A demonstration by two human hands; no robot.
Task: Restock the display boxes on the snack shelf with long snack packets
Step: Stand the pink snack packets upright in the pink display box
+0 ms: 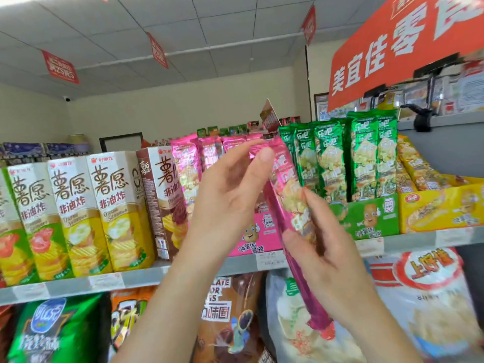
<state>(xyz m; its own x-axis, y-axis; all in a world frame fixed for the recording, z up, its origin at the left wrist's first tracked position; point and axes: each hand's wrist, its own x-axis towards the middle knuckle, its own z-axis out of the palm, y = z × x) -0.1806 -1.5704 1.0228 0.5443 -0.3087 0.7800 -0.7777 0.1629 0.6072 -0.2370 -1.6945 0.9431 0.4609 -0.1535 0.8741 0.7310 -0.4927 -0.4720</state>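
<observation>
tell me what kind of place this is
Likely a small grocery shop: snack boxes fill the shelf, price tags line its edge, red promo signs hang overhead. The left hand and right hand hold a pink packet.

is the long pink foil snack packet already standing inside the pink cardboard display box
No, the left hand and right hand hold the long pink foil snack packet tilted in front of the pink cardboard display box.

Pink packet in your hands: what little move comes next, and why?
Probably tip the pink packet upright and lower it into the pink box, beside the other pink packets. It is tilted in front of that box, the left hand pinching its top and the right hand gripping its middle; the green box looks full.
</observation>
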